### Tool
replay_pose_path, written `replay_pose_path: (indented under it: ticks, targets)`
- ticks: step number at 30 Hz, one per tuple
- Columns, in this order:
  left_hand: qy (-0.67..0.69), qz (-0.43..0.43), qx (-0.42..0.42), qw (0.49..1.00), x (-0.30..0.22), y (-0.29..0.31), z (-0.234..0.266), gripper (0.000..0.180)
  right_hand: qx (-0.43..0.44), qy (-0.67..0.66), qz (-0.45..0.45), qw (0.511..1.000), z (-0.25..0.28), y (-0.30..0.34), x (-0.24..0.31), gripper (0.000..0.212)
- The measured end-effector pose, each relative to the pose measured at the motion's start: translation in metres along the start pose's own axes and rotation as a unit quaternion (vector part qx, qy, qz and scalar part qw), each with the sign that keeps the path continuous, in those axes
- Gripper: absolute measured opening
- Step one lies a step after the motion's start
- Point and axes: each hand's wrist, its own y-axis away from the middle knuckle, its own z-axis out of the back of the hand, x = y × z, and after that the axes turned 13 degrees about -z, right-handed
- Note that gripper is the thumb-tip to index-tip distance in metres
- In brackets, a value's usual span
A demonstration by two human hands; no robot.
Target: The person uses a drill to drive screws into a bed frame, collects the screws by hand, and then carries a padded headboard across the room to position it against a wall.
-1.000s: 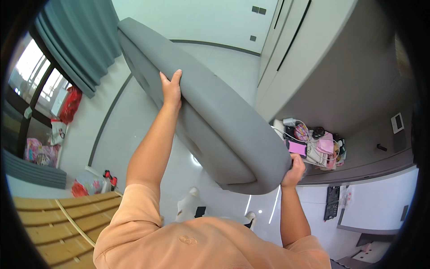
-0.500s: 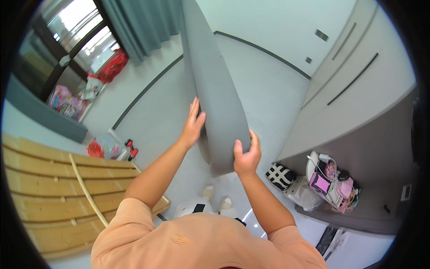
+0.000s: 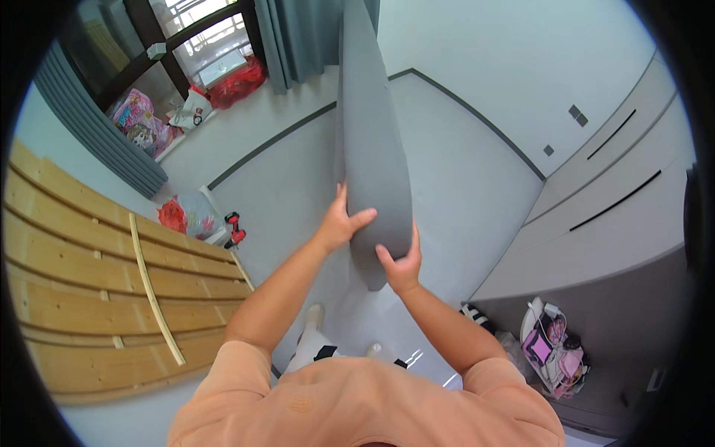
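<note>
A long grey padded panel stands on its edge in front of me and stretches away toward the curtain. My left hand grips its left side, with the thumb over the near end and the fingers partly hidden behind that side. Slightly lower, my right hand holds the right side, thumb on the near end and fingers along the far face. The panel's lower near corner is close to the pale floor, but I cannot tell whether it touches.
A slatted wooden frame leans at the left. Near it are a red power drill and a plastic bag. To the right is a grey cabinet with a basket of small items. A grey-green curtain hangs by the window.
My left hand has gone from resting flat on the panel's side to wrapping its edge, thumb across. The panel looks more upright and narrower. My feet have shifted, and the room has swung rightward in view.
</note>
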Motion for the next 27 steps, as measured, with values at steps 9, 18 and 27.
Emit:
replay_pose_path:
  ticks: [9, 18, 27]
  targets:
    - [0.016, -0.046, 0.085, 0.995, 0.014, -0.048, 0.057, 0.095, -0.067, 0.009, -0.001, 0.998, -0.055, -0.027, -0.034, 0.1]
    - [0.044, -0.044, 0.121, 0.991, 0.045, -0.175, 0.168, 0.088, -0.112, -0.024, -0.017, 0.993, -0.165, -0.148, -0.041, 0.097]
    - [0.071, 0.008, 0.103, 0.992, 0.065, -0.276, 0.234, 0.078, -0.154, 0.023, -0.014, 0.988, -0.233, -0.262, -0.062, 0.101]
